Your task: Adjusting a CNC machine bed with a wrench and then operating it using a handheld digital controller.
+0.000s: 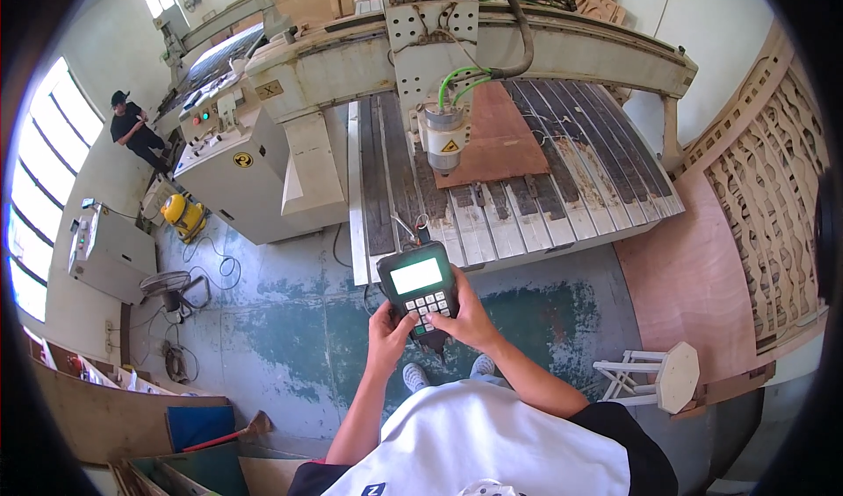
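Observation:
A black handheld keypad controller [417,272] with a lit screen and pale keys is held in front of my body, a cable leaving its top. My left hand [387,334] wraps its left side, the thumb on the lower keys. Gripping the other side is my right hand [467,316], its thumb also over the keys. Beyond the controller stands a CNC router; its spindle [444,140], with green hoses, hangs above a reddish-brown wood board [496,136]. That board lies on the slatted machine bed [474,233].
At left are a grey control cabinet [237,180], a yellow vacuum cleaner [183,217], a floor fan [171,290] and loose cables. Another person [136,132] stands farther back. A white folding stool [676,377] is at right, near carved wooden lattice panels [764,224].

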Demonstrator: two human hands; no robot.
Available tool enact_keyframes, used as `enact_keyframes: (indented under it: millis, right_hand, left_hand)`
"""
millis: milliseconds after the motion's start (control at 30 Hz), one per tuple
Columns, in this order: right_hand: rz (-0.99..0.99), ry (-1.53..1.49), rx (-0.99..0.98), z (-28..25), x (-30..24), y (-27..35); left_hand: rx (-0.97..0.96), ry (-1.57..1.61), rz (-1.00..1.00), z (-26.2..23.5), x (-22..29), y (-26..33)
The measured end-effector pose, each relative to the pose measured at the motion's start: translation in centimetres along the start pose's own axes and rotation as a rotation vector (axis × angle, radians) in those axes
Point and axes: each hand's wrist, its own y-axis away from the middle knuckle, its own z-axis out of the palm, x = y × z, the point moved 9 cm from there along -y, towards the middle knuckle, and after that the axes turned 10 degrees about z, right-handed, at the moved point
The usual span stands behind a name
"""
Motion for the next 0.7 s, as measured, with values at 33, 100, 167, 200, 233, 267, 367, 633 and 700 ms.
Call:
enact_keyframes:
  millis: [33,100,167,200,233,267,367,633,700]
  right_hand:
    - [-0.008,0.014,0.005,-0.1,0.0,0.1]
    - [-0.017,0.027,0.008,-0.2,-0.1,0.1]
    - [-0.014,0.013,0.004,-0.1,-0.3,0.1]
    - [-0.012,0.012,0.001,0.0,-0.4,0.1]
    - [0.002,-0.017,-0.001,-0.1,-0.4,0.0]
    - [0.014,-0.046,-0.005,0.0,-0.3,0.0]
    - [-0.029,-0.017,0.07,-0.5,-0.5,0.2]
    - [-0.021,-0.041,0.025,-0.7,0.7,-0.3]
    - [0.003,-0.101,0.016,-0.6,1.3,-0.2]
  left_hand:
    - [-0.001,0.008,-0.005,0.1,0.0,0.0]
    - [0.0,0.015,-0.01,0.2,0.0,0.0]
    - [-0.008,0.004,-0.011,0.2,0.0,0.0]
    - [-0.005,0.003,-0.013,0.2,0.0,-0.1]
    - [-0.015,-0.005,-0.008,0.4,0.2,-0.3]
    - [-0.026,-0.013,-0.002,0.5,0.4,-0.3]
    - [-0.049,-0.062,-0.011,0.3,-0.4,-0.4]
    - [-0.014,-0.042,0.012,0.4,0.0,-0.5]
    - [-0.017,-0.072,0.013,0.2,-0.1,-0.5]
